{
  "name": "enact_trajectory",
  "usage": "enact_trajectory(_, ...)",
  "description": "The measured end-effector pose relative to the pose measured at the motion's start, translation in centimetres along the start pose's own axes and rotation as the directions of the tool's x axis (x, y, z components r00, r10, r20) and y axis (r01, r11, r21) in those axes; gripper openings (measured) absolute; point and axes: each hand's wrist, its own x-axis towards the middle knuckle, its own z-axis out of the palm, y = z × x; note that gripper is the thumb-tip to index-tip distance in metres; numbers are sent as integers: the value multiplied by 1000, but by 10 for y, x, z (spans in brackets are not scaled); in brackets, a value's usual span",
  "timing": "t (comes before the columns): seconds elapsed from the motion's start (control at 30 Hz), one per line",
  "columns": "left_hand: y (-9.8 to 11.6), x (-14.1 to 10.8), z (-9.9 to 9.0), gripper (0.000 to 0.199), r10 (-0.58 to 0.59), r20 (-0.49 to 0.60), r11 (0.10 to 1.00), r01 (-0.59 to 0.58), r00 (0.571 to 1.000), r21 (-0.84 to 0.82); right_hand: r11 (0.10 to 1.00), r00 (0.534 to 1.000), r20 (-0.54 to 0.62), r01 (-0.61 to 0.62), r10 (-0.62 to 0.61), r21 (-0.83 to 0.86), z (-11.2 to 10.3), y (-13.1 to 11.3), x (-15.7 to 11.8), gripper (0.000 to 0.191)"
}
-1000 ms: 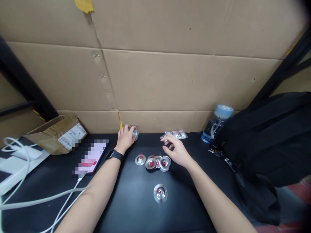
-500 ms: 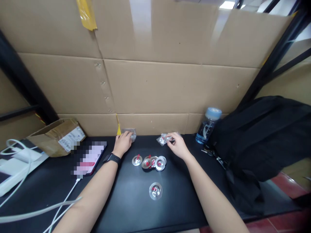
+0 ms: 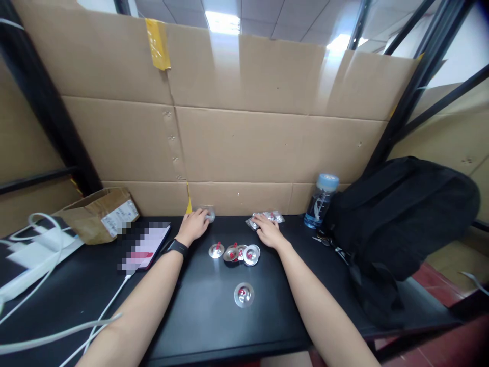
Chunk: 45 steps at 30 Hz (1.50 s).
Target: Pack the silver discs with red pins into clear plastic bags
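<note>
My left hand (image 3: 194, 227), with a black watch (image 3: 178, 247) on its wrist, rests at the back of the black table, its fingers on a clear plastic packet (image 3: 210, 214). To the right, my right hand (image 3: 266, 230) lies with spread fingers on clear packets (image 3: 274, 216) containing shiny pieces with red bits. Between my arms are several round silver discs with red parts: one lies alone (image 3: 216, 250), an overlapping group (image 3: 241, 253) is beside it, and a single disc (image 3: 244, 295) sits nearer to me.
A phone (image 3: 147, 247) with a white cable, a cardboard box (image 3: 100, 216) and a white power strip (image 3: 42, 265) are at the left. A blue-lidded bottle (image 3: 321, 202), keys (image 3: 324, 240) and a black backpack (image 3: 405, 214) are at the right. Cardboard (image 3: 237, 148) stands behind.
The view has tilted up and shifted. My right hand has moved left over the packets, and its fingers have gone from a loose pinch to lying flatter. My left hand remains at its packet.
</note>
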Motion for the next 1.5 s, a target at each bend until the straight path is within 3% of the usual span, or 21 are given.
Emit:
enact_trajectory(0.17, 5, -1, -23, 30, -18, 101, 998, 23, 995, -55, 993, 1000, -31, -4, 0, -117, -6, -12, -12, 52)
enact_trajectory(0.27, 18, -8, -34, 22, 41, 148, 996, -29, 988, -81, 992, 997, -71, 14, -23, -126, -6, -15, -20, 44)
enact_trajectory(0.37, 33, -23, -41, 25, 108, 140, 989, -92, 984, -116, 999, 987, -158, 21, -14, 44, -4, -13, -20, 31)
enact_trajectory(0.47, 47, -42, -44, 25, 188, 41, 961, -175, 981, -212, 954, 969, -235, 2, 71, 299, 1, -5, -12, 19)
enact_trajectory(0.63, 69, -62, -47, 26, 243, -109, 879, -266, 964, -395, 881, 951, -269, -6, 151, 473, 7, 8, -1, 26)
enact_trajectory(0.77, 81, -61, -43, 33, 179, -122, 810, -217, 976, -545, 770, 946, -295, 85, 138, 632, 0, -3, -3, 36)
enact_trajectory(0.87, 84, -57, -34, 38, 46, -74, 714, -84, 996, -695, 664, 962, -270, 169, 51, 728, -6, -22, -7, 36)
enact_trajectory(0.97, 85, -55, -26, 41, -58, -14, 630, 26, 998, -776, 640, 969, -248, 189, 3, 745, -6, -39, -11, 38)
enact_trajectory(1.17, 80, -58, -21, 49, 93, 111, 557, 41, 989, -829, 669, 972, -222, 214, -74, 712, -4, -59, -18, 29)
enact_trajectory(1.23, 77, -58, -21, 41, 105, 82, 537, 13, 991, -843, 676, 964, -258, 232, -65, 699, -6, -66, -20, 24)
enact_trajectory(1.33, 76, -57, -23, 45, 125, 47, 510, -24, 991, -860, 702, 945, -328, 248, -22, 668, -9, -76, -23, 18)
enact_trajectory(1.5, 80, -60, -28, 41, 177, 149, 491, 44, 973, -870, 726, 940, -339, 218, 22, 652, -8, -84, -25, 15)
